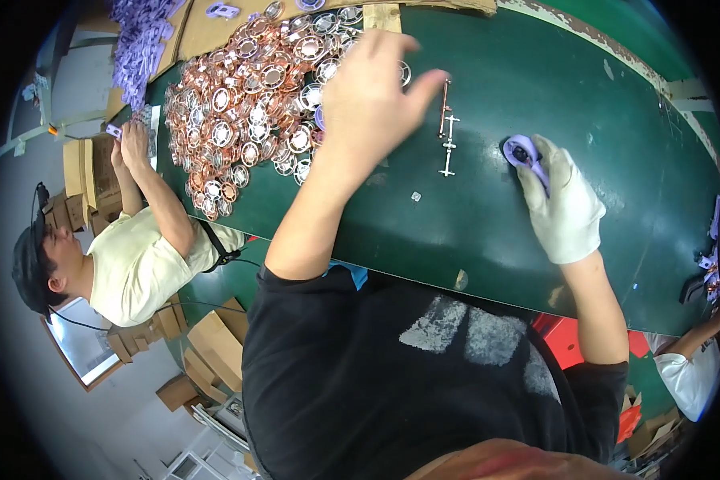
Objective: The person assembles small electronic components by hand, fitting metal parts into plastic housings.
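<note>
My right hand [564, 204], in a white glove, is closed around a purple plastic piece [525, 150] with a round ring-like head and a short handle, held over the green table. Dark parts show inside the ring. My bare left hand [374, 104] is raised at the right edge of a big pile of round, shiny copper and silver discs [252, 96]. Its thumb stands apart from the fingers, and nothing shows between them; slight motion blur softens the fingertips. Between my hands lie small white metal cross-shaped pieces [449, 146] in a line, with a thin copper-coloured strip [444, 108] beyond.
Purple plastic pieces [140, 44] are heaped at the far left beside cardboard [204, 28]. A co-worker [128, 256] at the left handles a small purple piece. Another person [690, 368] sits at the right, near more purple parts [710, 260]. A small clear bit [416, 196] lies on the green table [488, 232].
</note>
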Available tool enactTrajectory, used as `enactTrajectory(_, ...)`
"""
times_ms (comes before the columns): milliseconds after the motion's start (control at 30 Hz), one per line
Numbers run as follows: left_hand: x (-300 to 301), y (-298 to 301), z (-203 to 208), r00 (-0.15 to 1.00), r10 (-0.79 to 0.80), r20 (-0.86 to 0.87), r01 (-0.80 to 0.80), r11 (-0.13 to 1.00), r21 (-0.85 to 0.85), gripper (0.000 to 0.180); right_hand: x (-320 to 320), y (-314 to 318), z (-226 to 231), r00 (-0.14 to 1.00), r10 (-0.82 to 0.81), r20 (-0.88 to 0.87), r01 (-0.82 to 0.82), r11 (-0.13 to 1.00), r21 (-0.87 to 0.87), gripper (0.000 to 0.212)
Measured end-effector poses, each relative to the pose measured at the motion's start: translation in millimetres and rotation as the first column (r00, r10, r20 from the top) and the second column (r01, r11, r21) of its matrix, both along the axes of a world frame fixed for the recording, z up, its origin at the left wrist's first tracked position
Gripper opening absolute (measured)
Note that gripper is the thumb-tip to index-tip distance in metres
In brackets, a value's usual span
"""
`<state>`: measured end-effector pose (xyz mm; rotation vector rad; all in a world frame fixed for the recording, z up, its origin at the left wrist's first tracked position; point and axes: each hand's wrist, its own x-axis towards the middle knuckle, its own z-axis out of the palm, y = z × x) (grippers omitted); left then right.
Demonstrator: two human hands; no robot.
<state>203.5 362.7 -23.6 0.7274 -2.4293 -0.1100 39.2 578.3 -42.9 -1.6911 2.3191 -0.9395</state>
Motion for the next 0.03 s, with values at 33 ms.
enactTrajectory(33,-0.8,0.5,-0.1,1.0,-0.002,0.001,0.002,1.0,0.001,0.039,-2.7,-0.2,0.0,1.0,-0.031,0.006,0.03,0.999,0.029,0.038)
